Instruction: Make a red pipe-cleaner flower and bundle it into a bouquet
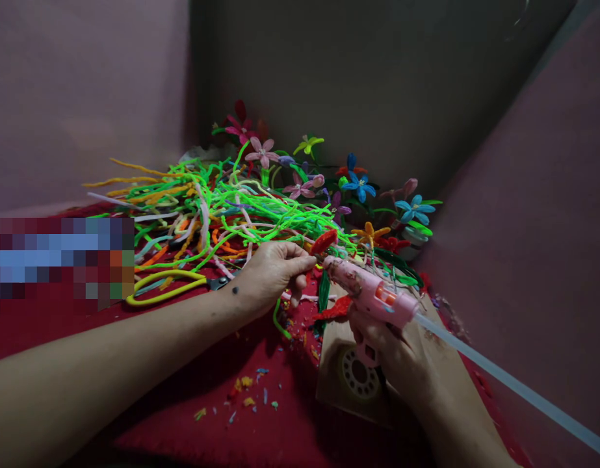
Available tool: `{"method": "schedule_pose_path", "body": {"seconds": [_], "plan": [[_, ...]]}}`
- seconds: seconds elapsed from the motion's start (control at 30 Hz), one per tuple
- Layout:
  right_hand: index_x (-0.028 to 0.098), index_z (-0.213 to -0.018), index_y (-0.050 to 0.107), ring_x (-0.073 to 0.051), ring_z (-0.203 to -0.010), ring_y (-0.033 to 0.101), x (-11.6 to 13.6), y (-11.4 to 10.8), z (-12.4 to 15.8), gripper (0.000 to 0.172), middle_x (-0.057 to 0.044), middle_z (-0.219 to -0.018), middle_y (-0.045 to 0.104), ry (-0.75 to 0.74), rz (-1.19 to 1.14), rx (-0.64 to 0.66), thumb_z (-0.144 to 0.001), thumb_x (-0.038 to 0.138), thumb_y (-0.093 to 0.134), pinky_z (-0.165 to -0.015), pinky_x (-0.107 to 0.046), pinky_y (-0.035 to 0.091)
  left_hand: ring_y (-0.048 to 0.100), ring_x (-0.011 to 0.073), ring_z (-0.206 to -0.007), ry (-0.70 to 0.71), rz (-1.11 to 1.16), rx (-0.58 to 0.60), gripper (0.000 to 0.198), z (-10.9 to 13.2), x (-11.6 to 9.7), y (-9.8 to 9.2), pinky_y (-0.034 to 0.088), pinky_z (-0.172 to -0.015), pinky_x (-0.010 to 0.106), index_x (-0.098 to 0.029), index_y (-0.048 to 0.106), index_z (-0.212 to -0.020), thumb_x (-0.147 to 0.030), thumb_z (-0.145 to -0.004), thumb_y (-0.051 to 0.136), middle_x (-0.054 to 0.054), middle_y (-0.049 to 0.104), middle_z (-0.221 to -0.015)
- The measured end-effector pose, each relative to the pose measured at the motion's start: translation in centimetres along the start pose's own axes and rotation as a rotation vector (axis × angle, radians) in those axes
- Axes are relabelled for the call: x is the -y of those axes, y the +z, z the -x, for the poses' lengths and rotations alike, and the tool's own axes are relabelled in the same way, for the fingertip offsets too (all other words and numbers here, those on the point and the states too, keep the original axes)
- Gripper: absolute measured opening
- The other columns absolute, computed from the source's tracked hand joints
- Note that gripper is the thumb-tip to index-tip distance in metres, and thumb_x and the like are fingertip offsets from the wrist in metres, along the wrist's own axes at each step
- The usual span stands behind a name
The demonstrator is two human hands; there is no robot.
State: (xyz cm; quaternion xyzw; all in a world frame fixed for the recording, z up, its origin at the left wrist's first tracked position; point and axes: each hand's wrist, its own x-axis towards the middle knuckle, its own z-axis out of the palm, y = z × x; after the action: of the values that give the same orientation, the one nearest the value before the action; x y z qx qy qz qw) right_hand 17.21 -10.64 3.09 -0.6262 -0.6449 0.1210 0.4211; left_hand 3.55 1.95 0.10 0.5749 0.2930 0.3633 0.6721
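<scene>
Left hand (280,270): positioned at the centre of the frame, with the forearm entering from the lower left. The thumb and index fingers are pressed together, pinching the lower end of a red fuzzy petal (324,242). The petal is located just right of the frame centre, tilted up to the right.

Right hand (394,357): positioned right of centre, with the forearm entering from the lower right. The fingers are wrapped around the handle of a pink glue gun (378,296). The nozzle points to the upper left and lies near the left fingertips; contact with the petal cannot be determined. A translucent glue stick (514,383) extends from the rear of the gun to the lower right edge.

Below the nozzle lies a second red fuzzy piece (336,310), beside a dark green strip (323,292). A light brown board (331,348) sits beneath the right hand and bears a white ring with holes (346,376).

A heap of pipe cleaners (280,208), mainly green, fills the middle of the frame. Yellow-handled scissors (173,299) lie left of the left wrist. Fuzzy flowers, including a pink flower (261,153), a blue flower (361,186) and an orange flower (371,234), stand behind and to the right of the heap. Coloured scraps (248,383) are scattered on the red cloth (182,403) at lower centre.
</scene>
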Motion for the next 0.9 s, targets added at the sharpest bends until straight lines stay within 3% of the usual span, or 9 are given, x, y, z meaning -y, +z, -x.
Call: {"method": "schedule_pose_path", "body": {"seconds": [0.1, 0.3, 0.47, 0.53, 0.63, 0.9], "plan": [[0.021, -0.098, 0.065, -0.011, -0.039, 0.039, -0.3, 0.1, 0.0, 0.031, 0.003, -0.047, 0.042, 0.065, -0.078, 0.132, -0.074, 0.023, 0.044, -0.035, -0.022, 0.035, 0.047, 0.0069, -0.027, -0.003, 0.002, -0.004, 0.017, 0.0, 0.0, 0.0, 0.034, -0.030, 0.017, -0.015, 0.051, -0.063, -0.021, -0.078, 0.057, -0.006, 0.053, -0.041], [0.019, -0.078, 0.063, -0.011, -0.040, 0.038, -1.0, 0.2, 0.4, 0.016, 0.002, -0.049, 0.041, 0.102, -0.140, 0.058, -0.074, 0.028, 0.051, -0.035, -0.023, 0.034, 0.046, 0.0072, -0.028, -0.010, -0.019, 0.002, 0.016, 0.1, 0.2, 0.2, 0.037, -0.031, 0.018, -0.015, 0.051, -0.063, -0.019, -0.078, 0.056, -0.006, 0.053, -0.042], [0.019, -0.086, 0.060, -0.010, -0.038, 0.035, -2.5, 1.2, 0.8, 0.019, 0.004, -0.047, 0.038, 0.138, -0.332, -0.037, -0.076, 0.033, 0.051, -0.032, -0.023, 0.031, 0.047, 0.0072, -0.028, -0.022, -0.014, 0.017, 0.015, 0.1, 0.5, 0.0, 0.035, -0.030, 0.017, -0.016, 0.052, -0.066, -0.024, -0.077, 0.059, -0.006, 0.053, -0.043], [0.020, -0.073, 0.056, -0.011, -0.038, 0.036, -3.0, 1.5, 1.0, 0.014, 0.004, -0.047, 0.038, 0.156, -0.344, -0.093, -0.076, 0.033, 0.052, -0.033, -0.024, 0.033, 0.047, 0.0072, -0.028, -0.024, -0.009, 0.014, 0.015, 0.1, 0.6, -0.1, 0.036, -0.030, 0.017, -0.017, 0.052, -0.067, -0.024, -0.077, 0.060, -0.007, 0.053, -0.043], [0.021, -0.059, 0.048, -0.011, -0.041, 0.040, -3.4, 1.5, 1.1, 0.020, 0.002, -0.048, 0.040, 0.171, -0.297, -0.150, -0.076, 0.032, 0.052, -0.035, -0.023, 0.035, 0.046, 0.0069, -0.029, -0.027, -0.002, 0.015, 0.016, 0.0, 0.6, -0.1, 0.037, -0.030, 0.018, -0.017, 0.052, -0.067, -0.026, -0.077, 0.061, -0.007, 0.053, -0.043], [0.020, -0.064, 0.049, -0.012, -0.045, 0.040, -4.4, 1.2, 1.1, 0.017, 0.001, -0.053, 0.044, 0.158, -0.286, -0.091, -0.075, 0.033, 0.051, -0.038, -0.024, 0.036, 0.048, 0.0073, -0.028, -0.005, 0.024, 0.012, 0.017, 0.0, 0.3, 0.0, 0.035, -0.030, 0.017, -0.015, 0.051, -0.064, -0.022, -0.077, 0.060, -0.006, 0.053, -0.042]]}}
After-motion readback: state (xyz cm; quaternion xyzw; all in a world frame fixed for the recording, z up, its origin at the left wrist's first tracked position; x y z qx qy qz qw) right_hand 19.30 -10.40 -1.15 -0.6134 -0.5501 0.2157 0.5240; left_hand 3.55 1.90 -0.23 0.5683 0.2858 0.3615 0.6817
